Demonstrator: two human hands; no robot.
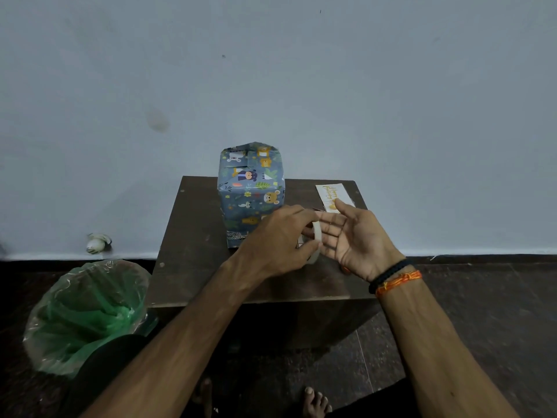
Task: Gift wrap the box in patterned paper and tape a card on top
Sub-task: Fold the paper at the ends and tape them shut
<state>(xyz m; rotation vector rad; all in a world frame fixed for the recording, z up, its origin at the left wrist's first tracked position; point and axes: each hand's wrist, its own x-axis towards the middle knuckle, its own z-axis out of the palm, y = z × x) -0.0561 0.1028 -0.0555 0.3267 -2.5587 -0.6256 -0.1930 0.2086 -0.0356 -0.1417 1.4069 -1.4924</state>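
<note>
— Box?
— Wrapped box [251,194], upright on the dark wooden table [187,267], toward the far edge, left of centre. Blue paper with animals and leaves; top folds taped shut, slightly peaked.
— Card?
— Card [331,196] flat on the table, right of the box, apart from it. White with yellow lettering, too small to read. Partly hidden behind a fingertip.
— Left hand?
— Left hand [278,239] above the table, in front of the box, fingers curled round a roll of tape [316,241], pinching it at the rim.
— Right hand?
— Right hand [352,236] just beside it, palm turned inward, fingers straight and spread, fingertips close to the roll. Actual contact hard to tell. Black and orange threads [394,279] around the wrist.
— Anything else?
— Bin with a green liner [87,315] on the floor, left of the table. Small white object [97,242] at the base of the wall. Bare toes [316,401] at the bottom edge.
</note>
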